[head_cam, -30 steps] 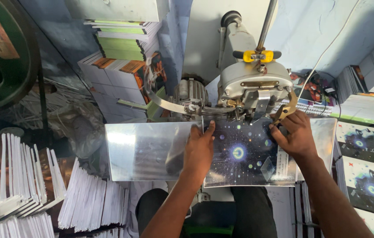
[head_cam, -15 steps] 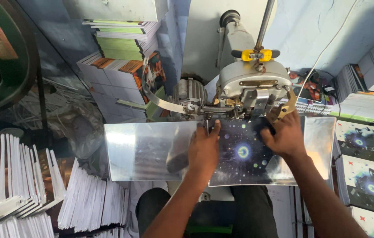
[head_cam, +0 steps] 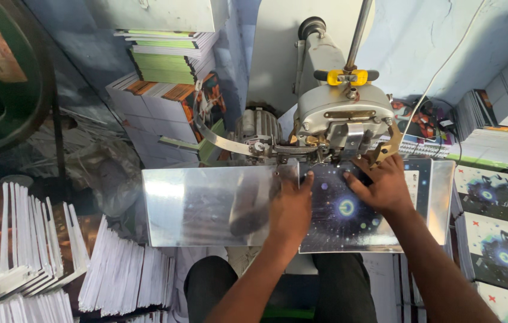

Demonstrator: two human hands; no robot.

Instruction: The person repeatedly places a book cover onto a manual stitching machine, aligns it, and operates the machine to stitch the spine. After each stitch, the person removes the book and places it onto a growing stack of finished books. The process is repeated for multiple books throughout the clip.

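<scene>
Metal desk (head_cam: 206, 203) of a stitching machine (head_cam: 340, 116), whose head stands just beyond the fingertips. A dark booklet (head_cam: 340, 224) with a starry cover lies flat on the desk under both hands. Left hand (head_cam: 290, 209): fingers close together, pressed flat on the booklet's left edge. Right hand (head_cam: 382, 185): fingers spread, pressing the cover just below the machine head. Neither hand grips anything.
</scene>
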